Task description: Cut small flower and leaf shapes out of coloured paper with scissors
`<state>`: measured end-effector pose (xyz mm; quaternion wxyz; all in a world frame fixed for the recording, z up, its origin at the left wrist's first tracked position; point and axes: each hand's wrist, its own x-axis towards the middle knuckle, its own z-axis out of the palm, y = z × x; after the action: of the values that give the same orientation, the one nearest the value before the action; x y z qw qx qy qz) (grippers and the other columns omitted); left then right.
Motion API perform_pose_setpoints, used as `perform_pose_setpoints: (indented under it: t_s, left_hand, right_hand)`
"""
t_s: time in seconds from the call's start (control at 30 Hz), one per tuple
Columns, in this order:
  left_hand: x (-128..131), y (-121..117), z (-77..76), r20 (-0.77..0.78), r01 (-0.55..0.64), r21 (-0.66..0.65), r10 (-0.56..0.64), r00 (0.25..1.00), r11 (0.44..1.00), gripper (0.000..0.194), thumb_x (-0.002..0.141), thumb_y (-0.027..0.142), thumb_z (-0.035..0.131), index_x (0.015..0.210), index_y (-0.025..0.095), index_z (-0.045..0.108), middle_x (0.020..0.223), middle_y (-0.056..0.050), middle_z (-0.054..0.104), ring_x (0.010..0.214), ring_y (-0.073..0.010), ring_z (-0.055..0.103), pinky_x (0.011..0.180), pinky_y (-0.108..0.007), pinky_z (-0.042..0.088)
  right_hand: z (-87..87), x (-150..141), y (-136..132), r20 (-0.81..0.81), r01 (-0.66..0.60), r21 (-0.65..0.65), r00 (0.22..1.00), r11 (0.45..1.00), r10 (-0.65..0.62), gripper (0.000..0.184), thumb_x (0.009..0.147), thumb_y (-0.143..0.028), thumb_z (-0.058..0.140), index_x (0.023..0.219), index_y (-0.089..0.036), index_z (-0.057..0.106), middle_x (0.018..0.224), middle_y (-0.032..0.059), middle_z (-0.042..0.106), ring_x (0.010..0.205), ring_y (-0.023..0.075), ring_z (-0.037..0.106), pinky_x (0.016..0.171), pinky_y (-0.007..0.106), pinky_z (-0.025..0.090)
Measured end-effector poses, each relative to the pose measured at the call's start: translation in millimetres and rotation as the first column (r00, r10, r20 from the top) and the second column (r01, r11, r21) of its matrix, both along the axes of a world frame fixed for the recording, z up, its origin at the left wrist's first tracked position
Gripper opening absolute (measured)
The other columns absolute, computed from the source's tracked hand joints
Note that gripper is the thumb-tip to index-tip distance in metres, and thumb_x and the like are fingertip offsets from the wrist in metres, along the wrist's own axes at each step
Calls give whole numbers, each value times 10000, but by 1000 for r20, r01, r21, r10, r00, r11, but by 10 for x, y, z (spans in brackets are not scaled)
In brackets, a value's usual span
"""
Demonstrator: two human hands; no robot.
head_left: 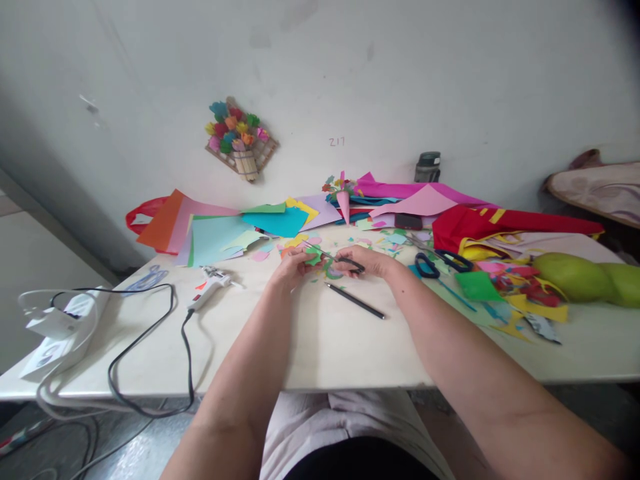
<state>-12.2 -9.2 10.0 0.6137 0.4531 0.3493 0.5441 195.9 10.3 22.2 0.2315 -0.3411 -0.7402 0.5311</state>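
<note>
My left hand (295, 265) pinches a small piece of green paper (314, 255) above the middle of the table. Fingers of my right hand (363, 260) are wrapped round the dark handles of a pair of scissors (350, 263), whose blades point left towards the green paper. Whether the blades touch the paper is too small to tell. Just below my hands a black pen (356, 301) lies slantwise on the tabletop. Small coloured paper scraps (383, 248) are scattered around and behind both hands.
A white glue gun (213, 288) lies to the left, its black cord looping to a power strip (67, 333). Coloured paper sheets (220, 233) are spread at the back. Another pair of scissors (427, 265), a green cushion-like item (575, 277) and red cloth (500, 227) lie on the right.
</note>
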Motion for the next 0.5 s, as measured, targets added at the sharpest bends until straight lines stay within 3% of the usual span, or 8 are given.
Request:
perform_pose_setpoints:
  t_s: [0.3, 0.5]
  left_hand:
    - [-1, 28, -34, 18, -67, -21, 68, 998, 997, 197, 611, 150, 764, 583, 139, 570, 671, -38, 651, 686, -194, 685, 724, -332, 567]
    - [3, 66, -58, 15, -45, -35, 46, 999, 998, 169, 634, 198, 759, 708, 125, 626, 708, -56, 653, 673, -210, 683, 686, -350, 566]
  right_hand:
    - [8, 21, -26, -69, 48, 63, 997, 997, -44, 218, 745, -345, 636, 688, -161, 533, 568, -2, 598, 430, 73, 471, 368, 193, 270]
    - [-2, -42, -24, -193, 238, -32, 951, 971, -240, 306, 643, -281, 736, 877, -164, 576, 548, -46, 572, 468, 84, 487, 415, 191, 276]
